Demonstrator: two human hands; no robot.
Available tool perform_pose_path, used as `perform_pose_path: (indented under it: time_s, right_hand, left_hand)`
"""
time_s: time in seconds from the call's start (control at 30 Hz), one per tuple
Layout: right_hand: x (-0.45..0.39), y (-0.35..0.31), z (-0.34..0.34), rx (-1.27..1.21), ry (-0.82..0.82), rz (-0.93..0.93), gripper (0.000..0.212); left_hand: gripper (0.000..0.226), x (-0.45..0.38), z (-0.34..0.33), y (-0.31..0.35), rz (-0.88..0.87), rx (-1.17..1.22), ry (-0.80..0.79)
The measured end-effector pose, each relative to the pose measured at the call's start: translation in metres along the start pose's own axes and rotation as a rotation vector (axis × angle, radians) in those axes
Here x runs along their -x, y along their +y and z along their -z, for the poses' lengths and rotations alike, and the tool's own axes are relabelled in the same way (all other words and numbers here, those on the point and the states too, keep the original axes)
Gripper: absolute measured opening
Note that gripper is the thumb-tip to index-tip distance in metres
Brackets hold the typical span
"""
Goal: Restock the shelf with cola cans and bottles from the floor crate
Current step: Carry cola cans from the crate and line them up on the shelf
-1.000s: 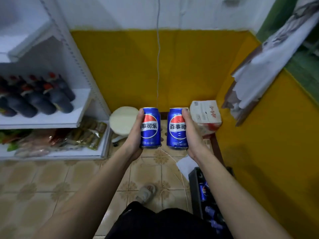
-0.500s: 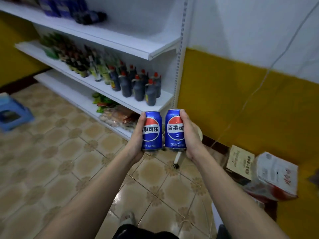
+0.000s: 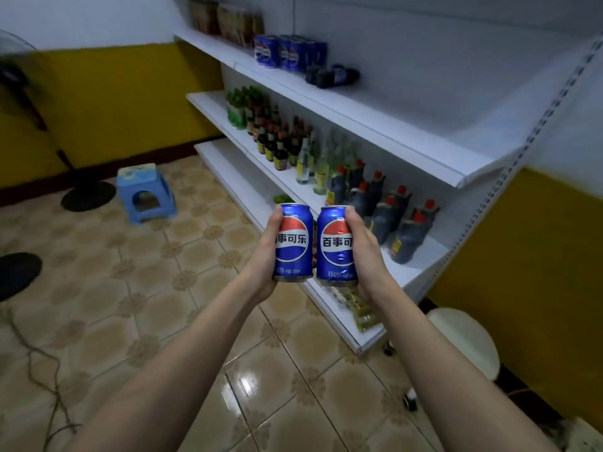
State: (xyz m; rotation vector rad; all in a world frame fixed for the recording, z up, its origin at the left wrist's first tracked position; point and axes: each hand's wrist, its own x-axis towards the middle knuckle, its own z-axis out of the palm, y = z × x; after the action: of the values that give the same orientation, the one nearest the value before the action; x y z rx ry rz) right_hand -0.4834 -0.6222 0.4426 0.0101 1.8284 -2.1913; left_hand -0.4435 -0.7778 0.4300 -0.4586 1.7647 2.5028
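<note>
left hand [image 3: 266, 256] grips left can [image 3: 292, 244] | right hand [image 3: 363, 252] grips right can [image 3: 336, 246] | both upright, in air before shelf [image 3: 375, 125] | risk: cans bump, or knock the sauce bottles [image 3: 391, 210] when placing

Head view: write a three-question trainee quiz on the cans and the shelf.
1. True or false: each hand holds one upright cola can.
2. Where do the blue cans already stocked stand? A) top shelf B) middle shelf C) floor
3. Fill in: on the floor at the left stands a blue ____.

Key
1. True: the left hand grips the left can; the right hand grips the right can.
2. A: the stocked cans stand on the top shelf.
3. stool.
</note>
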Motion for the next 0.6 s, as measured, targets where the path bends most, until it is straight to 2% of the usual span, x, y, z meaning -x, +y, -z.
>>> perform_pose_path:
  time_s: [0.17,0.3,0.47,0.6]
  right_hand:
    - [-0.07,-0.02,-0.066,-0.024,-0.081,0.031,0.051]
    - [-0.132,-0.037,-0.102,0.001,-0.121,0.069,0.051]
    - [-0.215,-0.063,-0.131,-0.001,-0.235,0.101,0.05]
    - [-0.278,-0.092,-0.146,0.001,-0.347,0.113,0.051]
  left_hand:
    - [0.076,-0.046,0.048,0.054,-0.071,-0.009,0.075]
    - [0.069,-0.092,0.07,0.093,-0.151,-0.024,0.126]
    - [0.072,-0.159,0.088,0.136,-0.196,-0.024,0.187]
    - [0.058,-0.211,0.089,0.171,-0.263,-0.014,0.262]
